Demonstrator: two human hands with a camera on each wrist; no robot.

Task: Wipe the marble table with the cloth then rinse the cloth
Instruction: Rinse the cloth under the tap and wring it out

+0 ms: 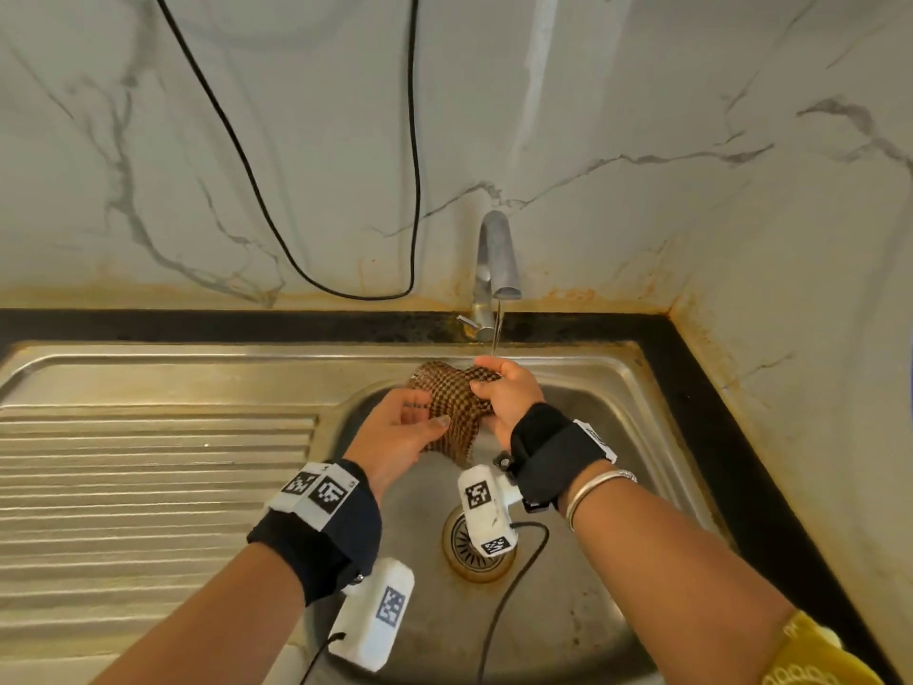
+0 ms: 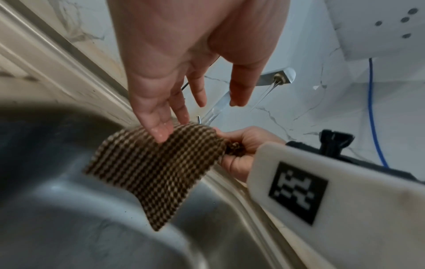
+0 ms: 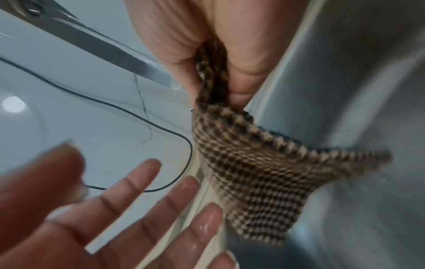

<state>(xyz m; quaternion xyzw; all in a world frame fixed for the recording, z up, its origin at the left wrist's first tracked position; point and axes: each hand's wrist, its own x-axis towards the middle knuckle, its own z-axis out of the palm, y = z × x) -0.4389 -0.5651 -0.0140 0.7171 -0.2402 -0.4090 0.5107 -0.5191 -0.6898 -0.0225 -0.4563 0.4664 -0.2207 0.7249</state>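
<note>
Over the steel sink (image 1: 583,368), directly below the faucet (image 1: 496,254) and its thin running stream, your right hand (image 1: 509,393) clutches a bunched corner of the brown checked cloth (image 1: 454,402), the rest hanging down into the basin. Your left hand (image 1: 395,437), just left of the faucet's stream, is released, its wet fingers (image 2: 161,127) straight and brushing the cloth's upper edge, gripping nothing.

Brown-and-tan checked cloth (image 1: 457,407), grey steel sink (image 1: 148,378), white grey-veined marble wall (image 1: 642,116), black cable (image 1: 415,140).
</note>
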